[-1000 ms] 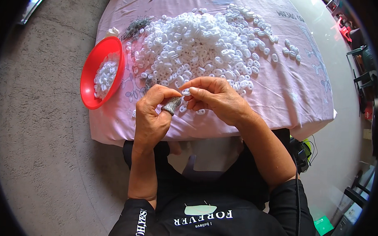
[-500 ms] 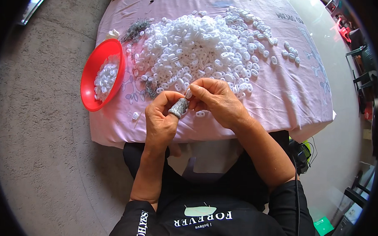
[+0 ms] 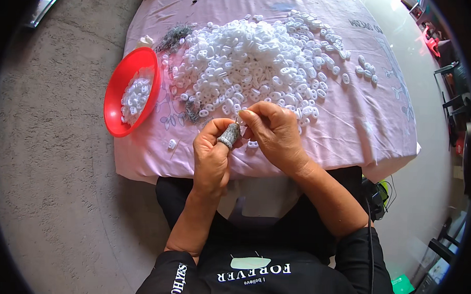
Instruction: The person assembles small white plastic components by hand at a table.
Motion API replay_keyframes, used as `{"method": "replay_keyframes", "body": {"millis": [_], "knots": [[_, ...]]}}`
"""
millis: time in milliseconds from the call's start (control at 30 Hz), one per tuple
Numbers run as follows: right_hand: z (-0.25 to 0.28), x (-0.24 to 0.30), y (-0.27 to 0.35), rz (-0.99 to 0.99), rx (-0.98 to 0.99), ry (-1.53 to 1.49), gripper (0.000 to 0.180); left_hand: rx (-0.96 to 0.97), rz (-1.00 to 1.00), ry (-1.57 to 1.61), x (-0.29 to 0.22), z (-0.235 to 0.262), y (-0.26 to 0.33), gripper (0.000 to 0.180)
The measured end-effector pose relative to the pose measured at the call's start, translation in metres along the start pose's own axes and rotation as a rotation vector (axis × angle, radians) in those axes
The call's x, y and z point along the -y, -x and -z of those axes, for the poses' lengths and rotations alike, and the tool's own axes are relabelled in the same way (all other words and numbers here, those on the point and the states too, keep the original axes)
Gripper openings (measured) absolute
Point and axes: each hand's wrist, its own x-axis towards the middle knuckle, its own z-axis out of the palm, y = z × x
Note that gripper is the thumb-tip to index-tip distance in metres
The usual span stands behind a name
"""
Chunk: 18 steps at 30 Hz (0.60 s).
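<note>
My left hand [image 3: 210, 154] is closed in a pinch above the table's near edge. A grey fabric finger cover [image 3: 228, 136] sits on its thumb. A thin, pin-like tip [image 3: 237, 120] shows just beyond the cover; what it belongs to is hidden by the fingers. Close against it, my right hand [image 3: 275, 130] is pinched shut, and whatever lies between its fingertips is too small to make out. Just beyond both hands spreads a large heap of small white oval plastic pieces [image 3: 249, 59], many with two holes. One white piece [image 3: 252, 144] lies under the right hand.
A red bowl [image 3: 110, 104] with more white pieces stands at the table's left edge. Grey fluffy scraps [image 3: 174, 37] lie beside the heap. A lone white piece [image 3: 172, 144] rests near the front left. The pink cloth [image 3: 350, 135] hangs over the table's edge.
Both hands have shifted slightly right in the picture, and the left hand has turned somewhat. A white piece showed between the fingertips before; now a thin tip shows there.
</note>
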Motion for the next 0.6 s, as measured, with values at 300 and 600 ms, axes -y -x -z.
{"method": "replay_keyframes", "body": {"millis": [300,600], "knots": [[0.0012,-0.0033,-0.0004,-0.074,0.054,0.012,0.019,-0.020,-0.116,-0.282,-0.0020,-0.0060,0.0010,0.025],[0.0066,-0.0046,-0.0017,-0.089,0.151,0.050,0.021,-0.010,-0.322,-0.644,0.0032,-0.0021,0.0050,0.040]]}}
